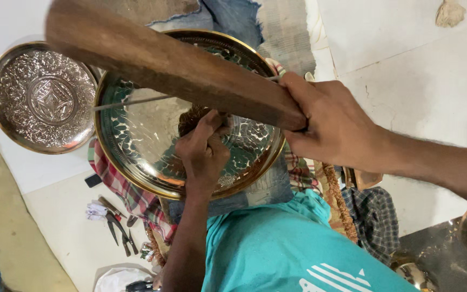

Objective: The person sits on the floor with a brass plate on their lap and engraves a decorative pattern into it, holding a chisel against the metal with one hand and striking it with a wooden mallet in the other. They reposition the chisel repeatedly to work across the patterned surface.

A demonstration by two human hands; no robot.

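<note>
The engraved brass tray (152, 157) lies across my lap on a checked cloth (120, 186), its patterned face up and gold rim toward me. My right hand (331, 127) is clamped round the end of a heavy wooden mallet (163, 65), which is raised slantwise above the tray. My left hand (204, 151) is closed, fingertips bunched, on a small tool set against the tray's middle; the tool itself is mostly hidden under the fingers, so I cannot tell its shape. A thin metal rod (131, 101) crosses the tray beneath the mallet.

A second embossed tray (41, 97), silvery with a gold edge, rests on the white floor (55, 227) just beside the first, their rims close together. Pliers and small tools (115, 221) lie on that floor near my knee.

As I judge it, good work here means keeping the left hand's tool steady and square to the metal, the tray braced against the lap, and the mallet falling true on the tool head, clear of the knuckles.
</note>
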